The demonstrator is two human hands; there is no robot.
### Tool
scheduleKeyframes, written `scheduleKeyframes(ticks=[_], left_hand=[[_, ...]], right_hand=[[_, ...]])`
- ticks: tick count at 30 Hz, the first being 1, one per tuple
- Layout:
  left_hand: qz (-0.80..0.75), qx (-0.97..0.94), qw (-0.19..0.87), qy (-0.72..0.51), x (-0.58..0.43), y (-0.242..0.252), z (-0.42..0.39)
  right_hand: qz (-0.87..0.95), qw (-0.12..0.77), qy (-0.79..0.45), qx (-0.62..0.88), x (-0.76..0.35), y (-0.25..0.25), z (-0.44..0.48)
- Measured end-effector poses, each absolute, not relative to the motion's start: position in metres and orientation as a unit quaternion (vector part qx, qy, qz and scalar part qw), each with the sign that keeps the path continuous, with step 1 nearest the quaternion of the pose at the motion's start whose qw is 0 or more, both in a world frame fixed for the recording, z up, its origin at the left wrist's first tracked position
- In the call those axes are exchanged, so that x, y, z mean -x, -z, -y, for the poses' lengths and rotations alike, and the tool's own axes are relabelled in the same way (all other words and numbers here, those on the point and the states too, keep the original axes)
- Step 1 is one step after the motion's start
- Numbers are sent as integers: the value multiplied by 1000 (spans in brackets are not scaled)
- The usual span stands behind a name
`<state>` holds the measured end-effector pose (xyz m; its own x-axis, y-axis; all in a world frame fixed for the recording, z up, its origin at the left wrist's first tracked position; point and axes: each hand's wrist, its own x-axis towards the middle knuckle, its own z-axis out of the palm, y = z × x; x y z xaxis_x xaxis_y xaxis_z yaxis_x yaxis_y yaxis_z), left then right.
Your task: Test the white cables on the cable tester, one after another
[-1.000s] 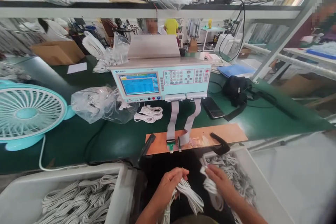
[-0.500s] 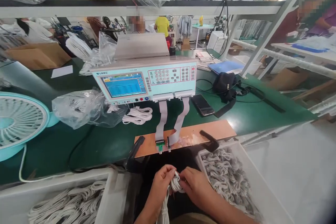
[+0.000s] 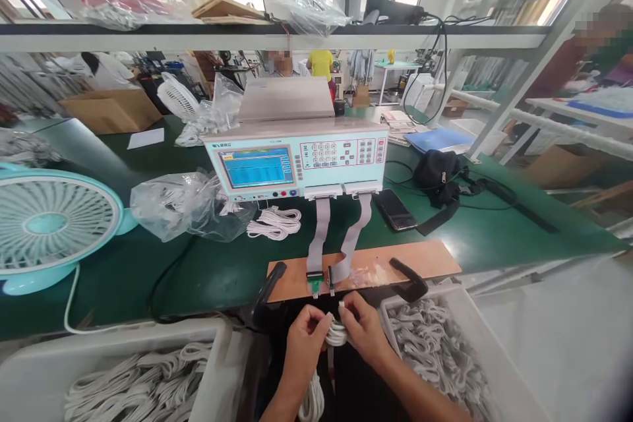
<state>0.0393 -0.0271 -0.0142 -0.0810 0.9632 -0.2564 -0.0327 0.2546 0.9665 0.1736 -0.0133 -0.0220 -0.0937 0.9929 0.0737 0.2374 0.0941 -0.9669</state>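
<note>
- Bundle of white cable (image 3: 310,402) is hanging low under the left hand (image 3: 304,337); what is holding it cannot be told.
- Left hand is gripping a looped white coil (image 3: 336,335) by its left side, thumb and fingers closed.
- Right hand (image 3: 364,328) is pinching a white cable end (image 3: 341,304) upright, fingers closed, at the coil's right side. Coil is sitting between both hands, just short of the bench edge.
- Two white bins are flanking the hands: left bin (image 3: 34,369) and right bin (image 3: 499,359), both holding heaps of grey-white cable coils.
- Orange board (image 3: 430,258) is lying along the bench edge, black clamps (image 3: 409,281) gripping it near both ends. Small green circuit board (image 3: 314,285) is resting there, its plug pointing toward the hands.
- Two grey ribbon cables (image 3: 319,231) are running back to a tester (image 3: 346,175) with a lit blue screen.
- Another white coil (image 3: 274,223) is lying before the tester; phone (image 3: 395,210) is lying to the right, turquoise fan (image 3: 47,223) standing far left.
- Beyond, a person in a yellow top (image 3: 321,63) is showing under the shelf (image 3: 425,41).
</note>
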Motion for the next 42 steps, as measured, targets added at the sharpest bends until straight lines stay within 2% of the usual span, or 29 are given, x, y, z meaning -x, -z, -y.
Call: scheduleKeyframes(ticks=[3,10,13,16,21,27,34,39,42], left_hand=[[-554,-382,568,-474,-34,12,22],[-432,-269,749,-423,-18,17,27],[-383,-256,782,-419,-12,21,30],[-422,-257,751,-437,-13,23,29],[-528,-397,602,-449,-21,15,21],[-514,-487,544,-449,-20,8,19],[-489,-550,495,-463,-15,-7,23],[-393,-718,429,-381,-4,-23,14],[-409,-736,409,-351,1,-19,10]], right_hand=[[572,443,-471,505,-167,19,8],[521,458,-495,523,-161,20,4],[508,460,-501,528,-161,19,2],[481,462,-522,531,-159,14,1],[372,477,-593,531,-152,9,0],[331,486,-631,506,-150,11,2],[365,444,-664,478,-156,6,1],[402,414,-661,480,-160,8,1],[395,406,-682,463,-162,9,0]])
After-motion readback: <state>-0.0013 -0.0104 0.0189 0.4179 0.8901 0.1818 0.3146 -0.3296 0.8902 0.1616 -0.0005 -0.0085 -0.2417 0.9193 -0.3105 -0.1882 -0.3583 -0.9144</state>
